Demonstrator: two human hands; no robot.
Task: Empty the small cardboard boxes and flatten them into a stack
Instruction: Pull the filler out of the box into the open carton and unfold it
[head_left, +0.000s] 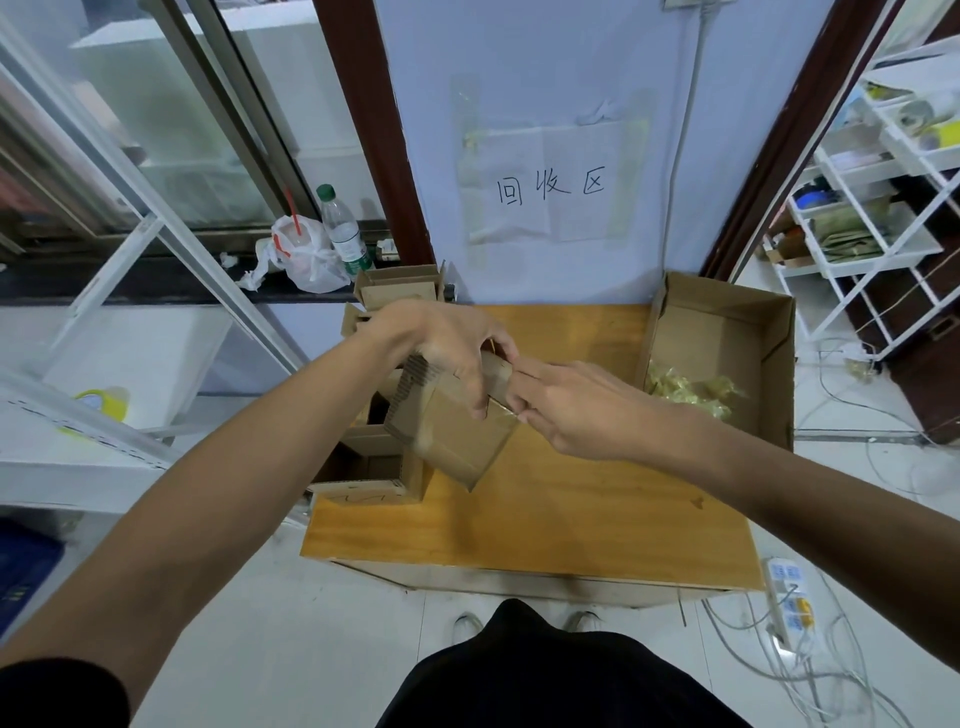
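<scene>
We see left hand (447, 348), fingers clamped on small box (457, 441), tilted above desk (545, 514). Right hand (582, 410), fingers straight, together, tips touching box flap. Open small boxes (374, 467) crowd desk's left edge; large box (779, 374) with yellow filler (685, 389) at right.

paper sheet (545, 184) | handwritten "回收区" (taped to the wall) | other labels unreadable

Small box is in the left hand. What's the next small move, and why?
Probably pry the small box open at its top with the right hand: its fingers touch that edge while the left hand grips the box, not yet flattened.
</scene>
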